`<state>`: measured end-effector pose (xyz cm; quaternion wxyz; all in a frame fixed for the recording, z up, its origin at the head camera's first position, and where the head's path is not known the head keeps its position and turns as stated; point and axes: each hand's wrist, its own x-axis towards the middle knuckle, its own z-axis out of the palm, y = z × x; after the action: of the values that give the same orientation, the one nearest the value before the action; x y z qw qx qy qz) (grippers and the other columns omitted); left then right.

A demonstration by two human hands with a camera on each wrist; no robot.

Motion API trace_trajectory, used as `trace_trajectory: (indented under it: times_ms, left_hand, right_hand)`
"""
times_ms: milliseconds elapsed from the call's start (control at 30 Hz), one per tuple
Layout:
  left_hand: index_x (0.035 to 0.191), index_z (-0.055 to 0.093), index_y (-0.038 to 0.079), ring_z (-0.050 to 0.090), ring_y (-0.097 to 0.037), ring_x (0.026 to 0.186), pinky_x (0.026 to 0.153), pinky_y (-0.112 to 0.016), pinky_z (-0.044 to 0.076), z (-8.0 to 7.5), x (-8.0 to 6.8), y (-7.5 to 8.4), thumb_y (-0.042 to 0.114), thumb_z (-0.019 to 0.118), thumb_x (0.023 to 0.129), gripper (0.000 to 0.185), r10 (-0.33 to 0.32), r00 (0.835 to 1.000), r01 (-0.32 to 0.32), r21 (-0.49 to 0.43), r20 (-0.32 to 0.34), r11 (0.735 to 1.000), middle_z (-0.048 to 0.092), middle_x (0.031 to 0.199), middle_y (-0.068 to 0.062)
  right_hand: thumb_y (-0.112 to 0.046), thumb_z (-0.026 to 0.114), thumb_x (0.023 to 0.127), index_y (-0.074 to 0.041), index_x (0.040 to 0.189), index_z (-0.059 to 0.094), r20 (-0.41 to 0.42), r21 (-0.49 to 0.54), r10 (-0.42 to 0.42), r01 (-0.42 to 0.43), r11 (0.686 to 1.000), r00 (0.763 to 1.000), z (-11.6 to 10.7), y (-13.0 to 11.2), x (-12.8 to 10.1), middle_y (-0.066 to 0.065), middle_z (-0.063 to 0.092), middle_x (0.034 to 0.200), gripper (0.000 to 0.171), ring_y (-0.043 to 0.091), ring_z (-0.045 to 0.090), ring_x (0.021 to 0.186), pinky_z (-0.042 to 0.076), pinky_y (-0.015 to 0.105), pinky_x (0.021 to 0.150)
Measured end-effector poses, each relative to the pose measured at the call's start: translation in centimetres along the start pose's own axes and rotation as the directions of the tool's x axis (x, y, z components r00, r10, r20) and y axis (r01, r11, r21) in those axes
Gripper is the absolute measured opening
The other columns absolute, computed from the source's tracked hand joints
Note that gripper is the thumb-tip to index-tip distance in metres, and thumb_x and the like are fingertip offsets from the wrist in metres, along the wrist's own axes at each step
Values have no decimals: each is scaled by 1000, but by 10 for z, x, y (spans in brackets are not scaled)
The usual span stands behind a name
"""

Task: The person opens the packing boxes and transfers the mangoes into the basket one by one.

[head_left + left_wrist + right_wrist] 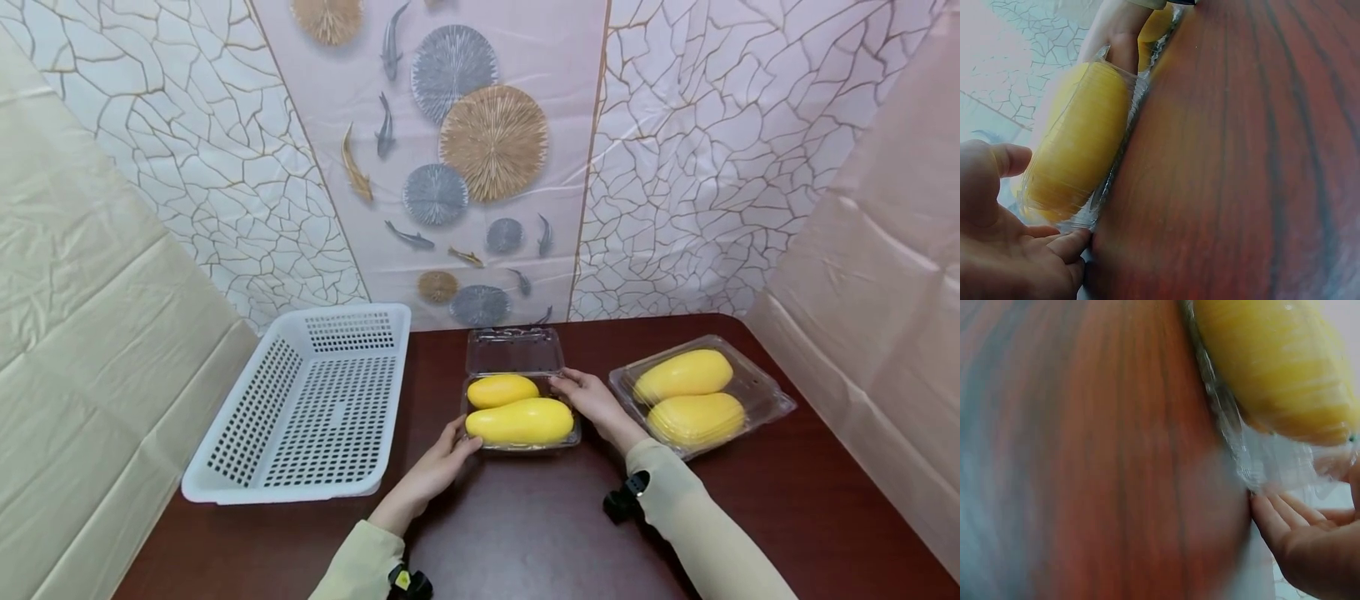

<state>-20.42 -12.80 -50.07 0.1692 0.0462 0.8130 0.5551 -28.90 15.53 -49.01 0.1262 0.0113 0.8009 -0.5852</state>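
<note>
Right hand (1310, 540) at lower right, straight fingertips (1266, 515) touching edge of clear crinkled plastic clamshell box (1272, 464); smooth yellow oblong fruit (1279, 362) inside, upper right. Box sits on dark red-brown wooden worktop (1104, 450), blurred w/ grain lines

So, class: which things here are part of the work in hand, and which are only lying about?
In hand:
open clear box with two yellow fruits
left hand, touching its near left corner
right hand, at its right edge

Lying about:
white basket
shut clear box of two fruits
dark table

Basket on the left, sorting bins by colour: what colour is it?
White basket, clearest in the head view.
</note>
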Motion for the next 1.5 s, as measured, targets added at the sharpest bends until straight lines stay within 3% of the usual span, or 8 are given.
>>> trace_trajectory:
  times_ms: [233,567,733,900,1133,1333,1500]
  left_hand:
    - [160,21,9,29,-36,147,113,-57,31,2,-3,-1,65,56,94,93,-7,1000,7,-9,1,1000,29,161,-19]
    - [159,24,9,33,-36,145,112,-56,32,0,-7,2,62,57,95,91,-3,1000,3,-10,4,1000,33,159,-20]
    - [159,23,7,34,-36,145,113,-56,33,-1,-8,1,60,59,95,91,6,1000,-6,-21,7,1000,33,159,-21]
    - [159,21,3,36,-37,144,112,-56,33,-7,-5,7,58,61,95,93,17,1000,-18,-26,-22,1000,34,157,-23]
    - [160,21,3,36,-38,144,111,-54,36,-14,-1,22,51,61,97,89,35,995,-31,37,-95,999,32,160,-21]
    - [158,29,4,41,-35,142,109,-52,40,-11,6,40,32,63,100,73,155,967,-144,71,-203,987,34,160,-17]
    - [148,48,2,52,-33,133,106,-49,43,-7,8,50,16,70,95,59,299,909,-280,106,-289,954,52,146,-17]
  right_hand:
    - [-35,51,106,3,158,22,99,-38,-10,14,999,995,-8,3,-3,25,23,162,70,41,37,141,35,53,112]
    - [-25,55,104,9,156,23,99,-48,-67,72,996,993,-5,5,-5,26,40,154,69,39,35,144,32,52,114]
    - [-25,58,103,8,156,22,102,-54,-65,71,996,993,-5,7,-6,25,39,155,73,38,33,145,31,52,115]
    - [-24,56,104,7,157,19,93,-102,-74,83,991,993,-4,5,-7,23,37,156,71,37,34,144,31,51,115]
    - [-27,55,104,7,157,18,101,-120,-63,75,990,993,-5,5,-5,23,36,157,73,37,32,146,30,51,115]
    - [-28,57,103,6,158,17,97,-99,-62,72,992,993,-7,6,-4,23,36,157,75,37,32,146,30,52,115]
    - [-26,56,104,6,158,18,106,-99,-74,85,991,992,-4,7,-5,23,36,157,73,37,33,145,32,51,115]
